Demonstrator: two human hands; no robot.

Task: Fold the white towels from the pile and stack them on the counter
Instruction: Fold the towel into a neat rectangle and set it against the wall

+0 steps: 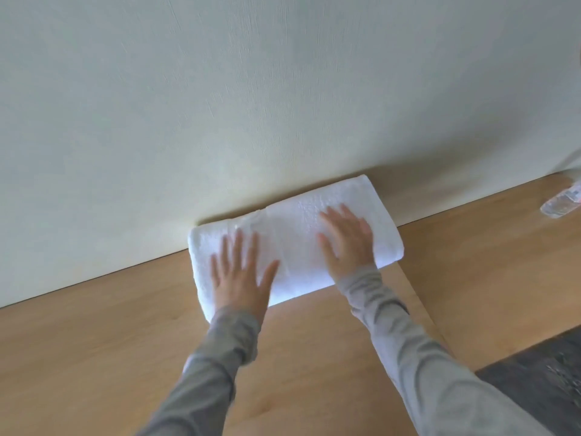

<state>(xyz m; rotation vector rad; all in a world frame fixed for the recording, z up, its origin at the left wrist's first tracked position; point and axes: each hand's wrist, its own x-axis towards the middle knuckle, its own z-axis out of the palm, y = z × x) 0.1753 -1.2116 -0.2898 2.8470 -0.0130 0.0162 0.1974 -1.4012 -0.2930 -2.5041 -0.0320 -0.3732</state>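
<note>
A folded white towel (295,234) lies on the wooden counter (94,341), its far edge against the pale wall. My left hand (240,276) lies flat on the towel's near left part with fingers spread and straight. Flat on the towel's right part rests my right hand (347,239), fingers straight. Grey sleeves cover both arms. No pile of other towels is in view.
A clear plastic bottle (562,202) lies on the counter at the far right, near the wall. A dark grey surface (540,382) shows past the counter's edge at the lower right. The pale wall (251,89) rises right behind the towel.
</note>
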